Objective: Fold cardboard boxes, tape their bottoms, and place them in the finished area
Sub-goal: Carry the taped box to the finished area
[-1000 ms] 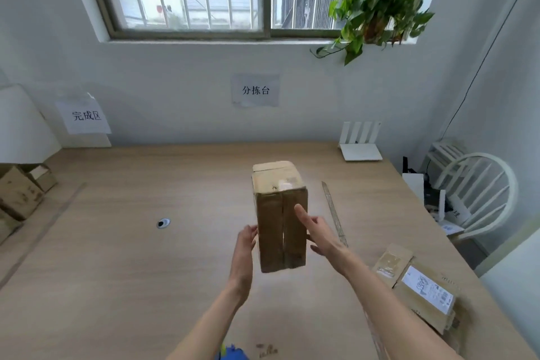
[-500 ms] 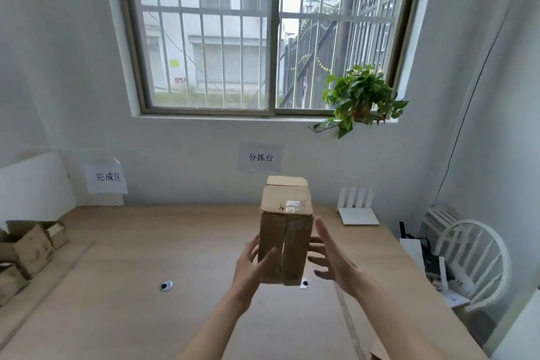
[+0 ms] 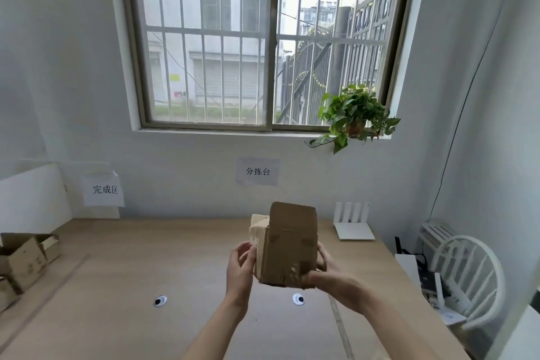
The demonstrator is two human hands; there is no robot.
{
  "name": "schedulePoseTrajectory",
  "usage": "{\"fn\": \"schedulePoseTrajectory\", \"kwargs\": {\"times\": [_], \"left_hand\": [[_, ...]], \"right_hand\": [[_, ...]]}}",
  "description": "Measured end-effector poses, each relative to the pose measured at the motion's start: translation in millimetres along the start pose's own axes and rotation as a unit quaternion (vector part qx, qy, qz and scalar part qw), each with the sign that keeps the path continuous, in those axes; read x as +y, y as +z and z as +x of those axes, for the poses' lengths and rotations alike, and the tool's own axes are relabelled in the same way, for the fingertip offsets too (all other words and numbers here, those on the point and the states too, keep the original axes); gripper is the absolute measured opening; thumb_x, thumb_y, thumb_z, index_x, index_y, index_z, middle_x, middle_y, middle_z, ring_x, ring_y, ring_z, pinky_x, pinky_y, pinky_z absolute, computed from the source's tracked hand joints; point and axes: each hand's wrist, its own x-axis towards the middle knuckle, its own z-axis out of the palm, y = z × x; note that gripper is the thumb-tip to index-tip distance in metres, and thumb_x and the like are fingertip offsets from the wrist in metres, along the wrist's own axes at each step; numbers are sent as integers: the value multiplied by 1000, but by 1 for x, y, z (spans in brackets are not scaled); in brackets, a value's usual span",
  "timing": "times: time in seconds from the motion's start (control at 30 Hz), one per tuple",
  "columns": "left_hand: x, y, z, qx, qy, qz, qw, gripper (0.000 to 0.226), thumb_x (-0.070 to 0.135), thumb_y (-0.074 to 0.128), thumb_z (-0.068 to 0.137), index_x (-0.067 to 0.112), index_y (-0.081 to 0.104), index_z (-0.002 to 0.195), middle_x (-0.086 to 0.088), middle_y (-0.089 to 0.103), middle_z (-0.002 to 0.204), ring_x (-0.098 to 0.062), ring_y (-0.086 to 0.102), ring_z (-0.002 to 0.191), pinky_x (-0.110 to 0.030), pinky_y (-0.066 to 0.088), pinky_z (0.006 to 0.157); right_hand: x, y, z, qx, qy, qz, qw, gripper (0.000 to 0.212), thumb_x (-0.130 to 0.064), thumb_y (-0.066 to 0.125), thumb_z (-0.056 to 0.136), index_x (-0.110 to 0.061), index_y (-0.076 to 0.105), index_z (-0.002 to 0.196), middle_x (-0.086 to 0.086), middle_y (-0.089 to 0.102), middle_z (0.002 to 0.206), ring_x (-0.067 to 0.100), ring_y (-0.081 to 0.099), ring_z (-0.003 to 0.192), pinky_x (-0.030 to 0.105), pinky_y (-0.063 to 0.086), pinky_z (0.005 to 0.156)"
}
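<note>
A small brown cardboard box [image 3: 289, 242] is held upright in the air above the wooden table [image 3: 117, 286], a broad face turned toward me and a taped end at its upper left. My left hand [image 3: 241, 267] grips its left side with curled fingers. My right hand [image 3: 324, 273] wraps around its lower right corner, thumb on the front face. Open cardboard boxes [image 3: 26, 257] stand at the table's left edge, below a paper sign [image 3: 103, 188] on the wall.
A white router [image 3: 352, 222] stands at the table's back right. A white chair [image 3: 461, 275] with items on it is to the right. Two round cable holes [image 3: 298, 299] are in the tabletop. A strip [image 3: 339, 321] lies along the right side. A potted plant [image 3: 355, 115] sits on the windowsill.
The view has tilted upward, showing more window. The box has been turned in my hands, its broad face now toward me, and both hands have closed around it.
</note>
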Motion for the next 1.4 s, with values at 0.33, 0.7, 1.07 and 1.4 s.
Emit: {"fn": "schedulePoseTrajectory", "kwargs": {"times": [0.33, 0.7, 1.07, 1.4], "left_hand": [[-4, -12, -1, -154, -125, -116, 973, 95, 51, 94, 60, 60, 41, 137, -1, 60, 138, -35, 67, 115, -61, 57, 85], [2, -11, 2, -114, -91, -180, 973, 92, 14, 77, 85, 36, 25, 157, -2, 67, 133, -30, 65, 121, -52, 59, 85], [-6, -4, -1, -89, -49, -166, 981, 90, 17, 86, 79, 35, 36, 152, 2, 62, 141, -28, 64, 123, -48, 59, 85], [11, -44, -14, 53, -23, -26, 998, 75, 33, 91, 72, 42, 54, 137, 3, 67, 130, -16, 70, 111, -42, 62, 79]], "right_hand": [[0, -8, -3, 34, 15, -18, 999, 52, -52, 73, 88, -32, 57, 134, -1, 68, 130, 17, 66, 117, 31, 57, 88], [7, 24, 23, 250, -163, -172, 939, 124, -14, 86, 73, -63, 2, 150, -23, 46, 144, 13, 54, 130, 46, 56, 97], [-6, 41, 40, 272, -158, -236, 919, 124, -85, 77, 46, -71, 3, 144, -9, 28, 141, 18, 55, 114, 38, 57, 82], [-5, 61, 77, 200, -180, -257, 928, 113, -79, 79, 51, -68, 16, 144, -9, 30, 134, 16, 56, 113, 41, 58, 86]]}}
